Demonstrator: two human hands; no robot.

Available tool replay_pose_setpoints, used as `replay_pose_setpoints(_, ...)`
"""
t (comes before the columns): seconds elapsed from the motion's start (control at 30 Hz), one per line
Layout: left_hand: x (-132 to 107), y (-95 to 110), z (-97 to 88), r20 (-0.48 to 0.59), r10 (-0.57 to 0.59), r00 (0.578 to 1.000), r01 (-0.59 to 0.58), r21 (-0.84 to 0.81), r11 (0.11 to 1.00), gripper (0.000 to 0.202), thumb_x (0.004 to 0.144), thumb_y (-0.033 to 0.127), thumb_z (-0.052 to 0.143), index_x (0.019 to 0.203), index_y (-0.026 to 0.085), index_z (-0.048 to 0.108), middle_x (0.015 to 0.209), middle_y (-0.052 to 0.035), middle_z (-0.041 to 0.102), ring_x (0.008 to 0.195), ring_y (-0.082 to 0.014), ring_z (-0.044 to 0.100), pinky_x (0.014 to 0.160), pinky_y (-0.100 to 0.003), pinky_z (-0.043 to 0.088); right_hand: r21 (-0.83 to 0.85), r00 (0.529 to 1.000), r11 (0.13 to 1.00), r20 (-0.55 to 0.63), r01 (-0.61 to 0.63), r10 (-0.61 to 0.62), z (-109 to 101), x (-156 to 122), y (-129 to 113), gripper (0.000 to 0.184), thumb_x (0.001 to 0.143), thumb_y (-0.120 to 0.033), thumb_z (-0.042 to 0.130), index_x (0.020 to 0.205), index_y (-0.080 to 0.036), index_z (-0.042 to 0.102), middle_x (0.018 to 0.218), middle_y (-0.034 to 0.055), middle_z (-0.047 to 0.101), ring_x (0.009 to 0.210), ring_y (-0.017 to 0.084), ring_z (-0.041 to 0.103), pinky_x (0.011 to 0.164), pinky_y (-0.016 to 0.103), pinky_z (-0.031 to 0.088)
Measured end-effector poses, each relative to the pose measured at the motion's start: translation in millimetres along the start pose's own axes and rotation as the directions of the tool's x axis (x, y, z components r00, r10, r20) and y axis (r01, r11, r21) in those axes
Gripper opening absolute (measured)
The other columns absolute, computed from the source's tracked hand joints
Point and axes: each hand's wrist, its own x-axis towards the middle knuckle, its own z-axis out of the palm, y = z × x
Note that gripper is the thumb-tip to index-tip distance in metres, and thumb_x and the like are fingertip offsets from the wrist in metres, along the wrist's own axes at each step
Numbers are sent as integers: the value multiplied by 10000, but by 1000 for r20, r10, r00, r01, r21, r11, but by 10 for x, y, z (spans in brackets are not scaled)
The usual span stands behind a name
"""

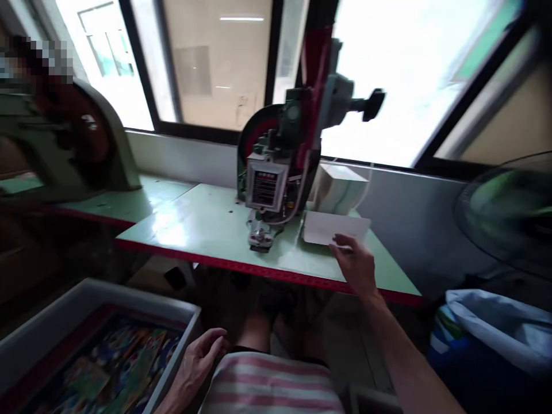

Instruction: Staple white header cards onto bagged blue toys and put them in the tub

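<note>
My right hand [356,265] reaches over the pale green table [202,227] and its fingertips touch the edge of a flat white card stack [334,229] lying right of the press machine [280,167]. The fingers are curled lightly on that white piece. My left hand [199,359] rests low by my lap beside the grey tray [99,299], fingers loosely apart and holding nothing. The tray holds several colourful printed sheets [112,368].
A second green machine [73,144] stands on the table at the left. A white box [340,187] sits behind the card stack. A fan [513,207] and a blue bag [487,339] are at the right. Windows run behind the table.
</note>
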Motion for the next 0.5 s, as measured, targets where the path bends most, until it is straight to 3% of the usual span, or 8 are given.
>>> replay_pose_setpoints(0.1, 184, 282, 292, 125, 43, 991, -49, 45, 998, 383, 819, 562, 700, 1010, 239, 773, 874, -63, 798, 840, -294, 760, 784, -373, 621, -427, 983, 887, 37, 178, -179, -183, 577, 399, 538, 889, -359, 683, 1390, -193, 580, 1358, 141, 647, 1282, 355, 531, 1019, 491, 459)
replay_pose_setpoints(0.23, 297, 529, 557, 234, 103, 967, -137, 131, 982, 428, 870, 598, 632, 1030, 221, 760, 889, -61, 805, 844, -262, 760, 773, -337, 610, -650, 955, 701, 218, 294, -199, -87, 989, 736, 628, 858, -241, 698, 1457, -185, 517, 1492, 161, 540, 1347, 387, 458, 1090, 567, 356)
replay_pose_setpoints(0.33, 326, 578, 639, 242, 128, 962, -172, 171, 970, 457, 867, 631, 614, 1018, 228, 768, 896, -66, 809, 846, -263, 762, 761, -321, 610, -658, 930, 658, 272, 366, -246, 16, 1000, 863, 581, 893, -202, 643, 1461, -176, 525, 1480, 164, 556, 1343, 387, 460, 1090, 572, 341)
replay_pose_setpoints(0.43, 304, 572, 646, 248, 109, 962, -166, 221, 961, 455, 874, 637, 600, 1028, 246, 775, 944, -60, 809, 906, -265, 762, 791, -301, 613, -654, 905, 633, 225, 415, -362, 35, 807, 942, 479, 962, -158, 535, 1440, -154, 557, 1468, 152, 574, 1375, 372, 438, 1123, 567, 314)
replay_pose_setpoints(0.5, 282, 558, 649, 263, 81, 961, -146, 239, 960, 452, 880, 635, 592, 1039, 254, 775, 960, -54, 806, 940, -267, 761, 808, -292, 613, -630, 871, 622, 200, 465, -448, 12, 633, 970, 377, 993, -132, 479, 1322, -168, 658, 1405, 122, 631, 1358, 342, 466, 1136, 534, 323)
